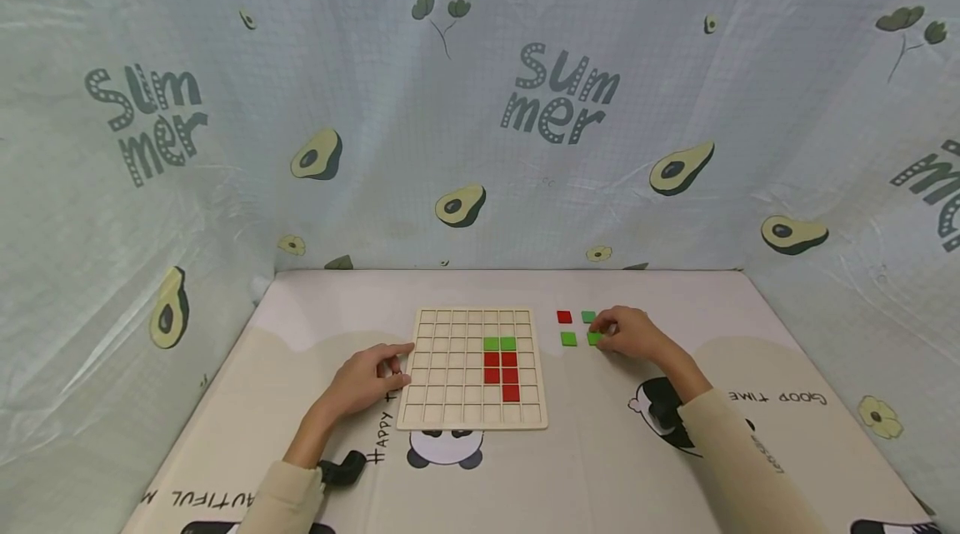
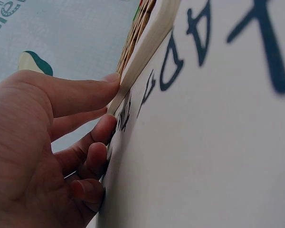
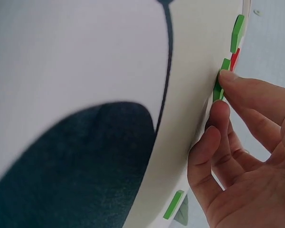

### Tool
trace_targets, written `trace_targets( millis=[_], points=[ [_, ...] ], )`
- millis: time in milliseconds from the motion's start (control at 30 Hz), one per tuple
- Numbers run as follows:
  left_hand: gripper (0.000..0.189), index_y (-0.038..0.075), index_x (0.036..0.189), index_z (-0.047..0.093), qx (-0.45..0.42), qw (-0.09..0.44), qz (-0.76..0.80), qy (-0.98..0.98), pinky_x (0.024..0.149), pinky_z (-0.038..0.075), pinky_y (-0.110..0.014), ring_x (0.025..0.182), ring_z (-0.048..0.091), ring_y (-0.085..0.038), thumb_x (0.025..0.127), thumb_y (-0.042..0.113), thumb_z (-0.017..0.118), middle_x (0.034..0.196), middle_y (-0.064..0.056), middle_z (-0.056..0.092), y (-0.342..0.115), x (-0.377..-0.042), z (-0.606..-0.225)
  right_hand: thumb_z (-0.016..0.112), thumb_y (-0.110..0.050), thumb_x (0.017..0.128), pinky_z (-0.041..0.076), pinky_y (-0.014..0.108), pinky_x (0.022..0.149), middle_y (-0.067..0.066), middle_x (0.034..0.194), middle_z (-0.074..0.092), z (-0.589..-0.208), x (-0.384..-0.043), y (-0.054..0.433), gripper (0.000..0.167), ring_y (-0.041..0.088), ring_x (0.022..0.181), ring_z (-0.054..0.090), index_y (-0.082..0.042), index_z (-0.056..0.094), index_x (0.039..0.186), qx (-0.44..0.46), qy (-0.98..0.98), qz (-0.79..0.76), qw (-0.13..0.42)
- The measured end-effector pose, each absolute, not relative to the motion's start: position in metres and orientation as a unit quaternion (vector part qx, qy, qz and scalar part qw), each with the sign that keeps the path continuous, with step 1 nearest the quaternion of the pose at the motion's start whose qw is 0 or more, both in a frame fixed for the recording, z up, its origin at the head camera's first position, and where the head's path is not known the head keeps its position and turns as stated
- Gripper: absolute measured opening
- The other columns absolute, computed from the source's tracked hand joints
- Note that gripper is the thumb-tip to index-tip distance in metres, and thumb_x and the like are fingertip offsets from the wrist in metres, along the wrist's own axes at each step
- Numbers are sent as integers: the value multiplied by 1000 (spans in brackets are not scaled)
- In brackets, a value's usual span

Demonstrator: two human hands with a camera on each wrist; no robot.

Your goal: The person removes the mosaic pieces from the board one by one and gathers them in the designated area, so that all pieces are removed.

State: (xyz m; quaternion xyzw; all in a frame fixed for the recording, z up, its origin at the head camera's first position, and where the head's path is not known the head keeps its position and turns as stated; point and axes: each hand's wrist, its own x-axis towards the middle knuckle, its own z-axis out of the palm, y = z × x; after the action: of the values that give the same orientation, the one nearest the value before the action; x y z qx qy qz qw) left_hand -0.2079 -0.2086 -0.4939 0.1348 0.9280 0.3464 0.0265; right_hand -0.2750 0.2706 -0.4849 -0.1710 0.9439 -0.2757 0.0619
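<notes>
Seemingly a pick-up step — the right hand [image 1: 628, 334] pinches a flat green square tile [image 1: 595, 339] right of the pale wooden grid board [image 1: 438, 377], whose left edge the left hand [image 1: 363, 380] touches, fingers spread — next probably needs a clean lift.

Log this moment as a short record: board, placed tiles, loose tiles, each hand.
Board: pale grid board, flat on the printed tabletop
Placed tiles: two green tiles side by side, five red tiles nearer the person
Loose tiles: one red, three green, right of the board
Left hand: touches the board's left edge
Right hand: pinches one loose green tile
</notes>
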Motion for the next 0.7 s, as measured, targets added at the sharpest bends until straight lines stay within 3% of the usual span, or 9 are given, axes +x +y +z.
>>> trace_targets(
  millis=[700],
  points=[
    [49, 8, 138, 66, 141, 24, 344, 928, 65, 37, -24, 74, 47, -10, 91, 19, 77, 89, 4, 59, -208, -209, -494, 79, -8, 84, 50, 35, 78, 9, 99, 70, -475, -271, 267, 23, 21, 90, 60, -4, 75, 106, -175, 945, -270, 54]
  ],
)
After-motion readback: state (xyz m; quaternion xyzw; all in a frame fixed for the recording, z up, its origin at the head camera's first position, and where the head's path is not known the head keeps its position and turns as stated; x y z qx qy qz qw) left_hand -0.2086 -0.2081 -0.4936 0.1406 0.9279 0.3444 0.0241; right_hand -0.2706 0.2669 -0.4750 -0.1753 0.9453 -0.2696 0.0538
